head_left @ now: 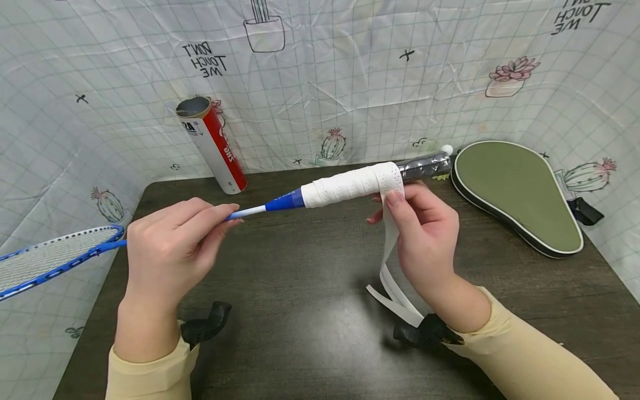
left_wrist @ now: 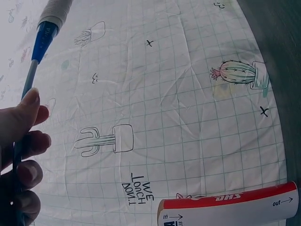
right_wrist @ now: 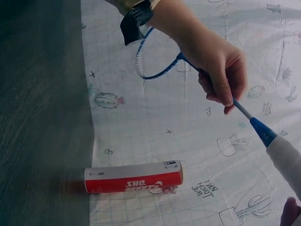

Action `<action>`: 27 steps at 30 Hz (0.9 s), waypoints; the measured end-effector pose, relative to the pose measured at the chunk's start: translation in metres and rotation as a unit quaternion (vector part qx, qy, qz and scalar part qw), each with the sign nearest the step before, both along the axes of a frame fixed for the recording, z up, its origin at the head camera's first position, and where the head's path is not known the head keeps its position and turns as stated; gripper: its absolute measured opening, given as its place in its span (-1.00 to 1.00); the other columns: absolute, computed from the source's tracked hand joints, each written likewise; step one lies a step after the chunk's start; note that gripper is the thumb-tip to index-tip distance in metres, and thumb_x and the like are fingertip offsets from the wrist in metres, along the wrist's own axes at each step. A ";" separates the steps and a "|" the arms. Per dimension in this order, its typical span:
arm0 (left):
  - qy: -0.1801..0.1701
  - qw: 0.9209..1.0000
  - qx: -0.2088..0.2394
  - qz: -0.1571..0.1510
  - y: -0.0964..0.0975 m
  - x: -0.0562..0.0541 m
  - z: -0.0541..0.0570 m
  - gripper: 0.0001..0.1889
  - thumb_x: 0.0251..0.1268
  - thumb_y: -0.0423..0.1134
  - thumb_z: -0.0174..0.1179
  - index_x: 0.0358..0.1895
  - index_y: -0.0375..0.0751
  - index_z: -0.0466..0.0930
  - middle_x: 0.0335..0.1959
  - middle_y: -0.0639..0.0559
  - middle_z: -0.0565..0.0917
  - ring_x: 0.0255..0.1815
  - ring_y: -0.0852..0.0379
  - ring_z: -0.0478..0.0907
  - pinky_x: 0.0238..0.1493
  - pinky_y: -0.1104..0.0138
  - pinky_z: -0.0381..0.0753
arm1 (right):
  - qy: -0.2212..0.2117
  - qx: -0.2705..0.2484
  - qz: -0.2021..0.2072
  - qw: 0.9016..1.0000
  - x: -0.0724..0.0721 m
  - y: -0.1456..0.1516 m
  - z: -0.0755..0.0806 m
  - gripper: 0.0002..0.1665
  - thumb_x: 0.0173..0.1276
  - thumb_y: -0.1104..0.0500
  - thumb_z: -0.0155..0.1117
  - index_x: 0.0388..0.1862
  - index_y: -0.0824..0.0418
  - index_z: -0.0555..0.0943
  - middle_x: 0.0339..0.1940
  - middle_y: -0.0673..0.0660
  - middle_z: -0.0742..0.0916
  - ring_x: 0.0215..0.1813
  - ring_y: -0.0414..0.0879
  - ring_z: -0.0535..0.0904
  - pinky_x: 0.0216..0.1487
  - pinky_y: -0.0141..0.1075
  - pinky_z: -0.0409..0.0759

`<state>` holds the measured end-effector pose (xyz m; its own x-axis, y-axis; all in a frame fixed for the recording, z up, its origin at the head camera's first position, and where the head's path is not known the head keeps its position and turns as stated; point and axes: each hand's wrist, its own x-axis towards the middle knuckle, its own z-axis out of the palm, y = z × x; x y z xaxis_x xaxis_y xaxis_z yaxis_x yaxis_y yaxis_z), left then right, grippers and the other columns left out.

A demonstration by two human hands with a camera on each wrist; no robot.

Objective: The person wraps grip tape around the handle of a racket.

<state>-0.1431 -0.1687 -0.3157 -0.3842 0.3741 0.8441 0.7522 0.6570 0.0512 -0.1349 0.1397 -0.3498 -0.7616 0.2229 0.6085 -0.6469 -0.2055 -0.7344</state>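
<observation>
A blue badminton racket (head_left: 285, 201) is held slantwise above the table, its strung head at the far left. My left hand (head_left: 172, 244) grips the shaft, fingers curled round it, as the left wrist view also shows. White perforated grip tape (head_left: 345, 186) is wound in overlapping turns over much of the handle, from the blue cone onward. The butt end of the handle (head_left: 425, 165) shows dark and shiny, without tape. My right hand (head_left: 425, 233) pinches the tape between thumb and fingers just under the last turn. The tape's loose tail hangs down toward the right wrist.
A red and white shuttlecock tube (head_left: 215, 147) stands at the back left of the dark table (head_left: 290, 289). An olive paddle-shaped case (head_left: 515, 194) lies at the right. Behind hangs a white printed cloth (head_left: 350, 72). A small white ball-like tip (head_left: 446, 149) shows behind the handle's butt.
</observation>
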 end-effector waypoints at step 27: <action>-0.015 1.000 0.008 0.008 0.000 -0.001 -0.003 -0.95 0.19 -0.37 0.38 -0.31 -0.18 0.79 -0.62 0.11 0.57 -0.67 0.25 0.29 -0.63 0.35 0.24 | 0.013 0.004 -0.005 1.000 0.000 0.000 -0.001 -0.85 0.40 0.47 0.25 -0.40 0.49 0.66 -0.37 0.12 0.78 -0.48 -0.05 0.63 -0.37 -0.28 0.65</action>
